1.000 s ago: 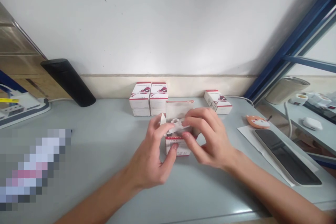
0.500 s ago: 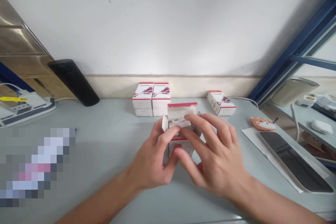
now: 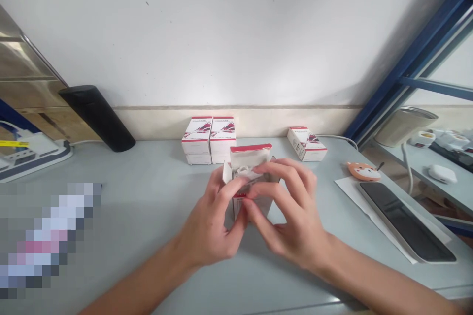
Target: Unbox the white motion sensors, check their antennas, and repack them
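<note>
The left hand (image 3: 210, 221) and right hand (image 3: 288, 211) both close around an open carton (image 3: 249, 157), which sits just above the grey desk (image 3: 148, 172), its red-edged flap standing up at the back and a smaller flap sticking out at the left. The left hand is grasping the carton's left side, with the thumb low on the front face. The right hand's fingers arch over the opening, its thumb near the front; whether they pinch the crumpled white piece (image 3: 246, 171) in the opening or only rest on it, I cannot tell. To handle this well, the left hand seems best kept as the steady cradle while the right fingertips work lightly, since thin card bends easily and a hard squeeze could crease the flaps. Behind the open carton stand 2 matching cartons (image 3: 197, 140) (image 3: 222, 140), side by side; to its right lies a 3rd carton (image 3: 306, 144), turned at an angle. Further right, a phone (image 3: 406, 221) rests on a white sheet (image 3: 353, 192); to the left, a black flask (image 3: 96, 118) lies tilted against the wall.
</note>
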Demonstrator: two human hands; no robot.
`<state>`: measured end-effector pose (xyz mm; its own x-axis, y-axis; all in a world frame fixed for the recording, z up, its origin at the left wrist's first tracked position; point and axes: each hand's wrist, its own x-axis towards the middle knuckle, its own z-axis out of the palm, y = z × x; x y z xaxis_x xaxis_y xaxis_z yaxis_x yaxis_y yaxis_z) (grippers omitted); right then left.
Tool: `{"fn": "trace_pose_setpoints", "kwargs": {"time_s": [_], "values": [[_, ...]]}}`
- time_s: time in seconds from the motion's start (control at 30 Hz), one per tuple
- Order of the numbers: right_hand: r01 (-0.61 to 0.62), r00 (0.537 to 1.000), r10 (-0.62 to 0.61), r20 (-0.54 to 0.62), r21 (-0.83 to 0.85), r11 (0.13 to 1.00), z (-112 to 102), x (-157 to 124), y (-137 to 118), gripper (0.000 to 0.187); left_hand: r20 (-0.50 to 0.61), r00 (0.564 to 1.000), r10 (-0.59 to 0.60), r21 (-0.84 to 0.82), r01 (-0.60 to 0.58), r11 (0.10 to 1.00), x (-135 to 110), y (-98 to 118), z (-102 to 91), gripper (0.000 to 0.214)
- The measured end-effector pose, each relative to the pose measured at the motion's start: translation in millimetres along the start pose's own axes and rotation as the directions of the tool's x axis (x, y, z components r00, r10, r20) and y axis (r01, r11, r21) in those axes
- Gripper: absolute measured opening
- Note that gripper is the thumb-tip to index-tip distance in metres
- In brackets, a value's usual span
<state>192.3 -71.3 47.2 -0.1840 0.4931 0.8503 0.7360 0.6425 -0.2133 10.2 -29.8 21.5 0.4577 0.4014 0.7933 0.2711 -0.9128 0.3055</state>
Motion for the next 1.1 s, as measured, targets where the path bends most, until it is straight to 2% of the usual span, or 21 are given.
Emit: {"fn": "trace_pose_setpoints", "kwargs": {"time_s": [0.13,0.27,0.43,0.63,0.8,0.93,1.1], "values": [[0.035,0.995,-0.052,-0.083,-0.191,0.981,1.4,-0.5,3.5,0.002,-0.011,1.000,-0.008,0.013,0.008,1.000,-0.9,-1.0,1.4,0.066],[0.021,0.995,-0.053,-0.082,-0.356,0.934,-1.3,2.7,3.5,0.011,-0.010,1.000,-0.026,0.033,0.026,0.999,-2.5,-0.5,1.8,0.065],[0.010,0.998,-0.041,-0.057,-0.454,0.891,-8.9,4.5,0.4,0.016,0.011,0.997,-0.081,0.047,0.080,0.996,-4.4,1.5,1.1,0.061],[0.078,0.997,-0.067,0.040,-0.407,0.910,-11.8,3.0,5.8,0.029,-0.003,0.993,-0.114,0.089,0.114,0.990,-5.6,-0.1,2.2,0.067],[0.141,0.985,-0.101,0.141,-0.309,0.941,-10.6,3.6,12.7,0.022,0.009,0.996,-0.084,0.088,0.083,0.993,-4.8,-0.3,1.8,0.072],[0.108,0.990,-0.075,0.121,-0.298,0.948,-11.8,6.5,15.7,0.014,0.009,0.994,-0.106,0.118,0.104,0.988,-4.3,1.3,2.4,0.069],[0.067,0.993,-0.049,0.109,-0.171,0.983,-15.5,10.4,19.1,0.002,0.003,0.994,-0.108,0.113,0.107,0.988,-3.6,2.6,2.4,0.062]]}}
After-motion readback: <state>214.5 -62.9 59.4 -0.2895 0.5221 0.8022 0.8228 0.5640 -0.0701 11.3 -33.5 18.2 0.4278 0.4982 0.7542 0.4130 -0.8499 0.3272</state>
